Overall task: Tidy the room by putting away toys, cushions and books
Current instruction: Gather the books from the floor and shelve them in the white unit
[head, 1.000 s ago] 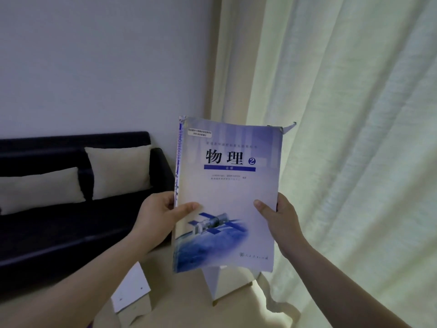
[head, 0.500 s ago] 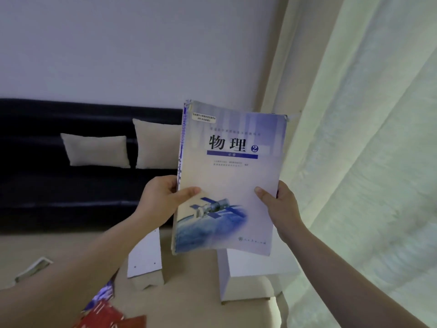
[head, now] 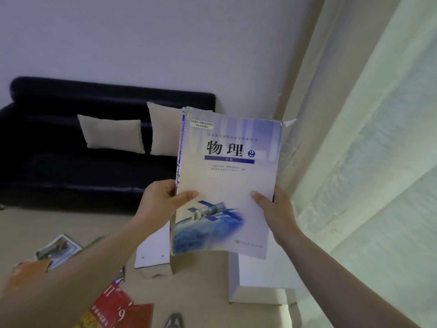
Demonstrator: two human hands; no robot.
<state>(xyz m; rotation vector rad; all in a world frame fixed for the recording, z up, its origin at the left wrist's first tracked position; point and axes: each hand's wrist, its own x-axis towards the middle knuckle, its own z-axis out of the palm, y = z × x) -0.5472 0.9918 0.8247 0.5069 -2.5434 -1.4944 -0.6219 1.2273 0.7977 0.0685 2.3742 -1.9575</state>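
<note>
I hold a pale blue textbook point(head: 227, 181) upright in front of me, its cover showing a satellite and Chinese title. My left hand point(head: 163, 200) grips its spine edge, thumb on the cover. My right hand point(head: 274, 207) grips the opposite edge, thumb on the cover too. Two beige cushions point(head: 111, 133) point(head: 163, 129) lean against the back of a dark sofa point(head: 71, 166) behind the book. More books lie on the floor at the lower left: a red one point(head: 111, 308), an orange one point(head: 26, 273) and a picture-covered one point(head: 59, 249).
White furniture pieces stand on the beige floor below the book, one low point(head: 153, 256) and one blocky point(head: 257, 280). A pale curtain point(head: 366, 162) fills the right side. A small dark object point(head: 173, 320) lies at the bottom edge.
My view has swung left and down, so more of the sofa and the floor books show. Both hands keep the same grip on the textbook.
</note>
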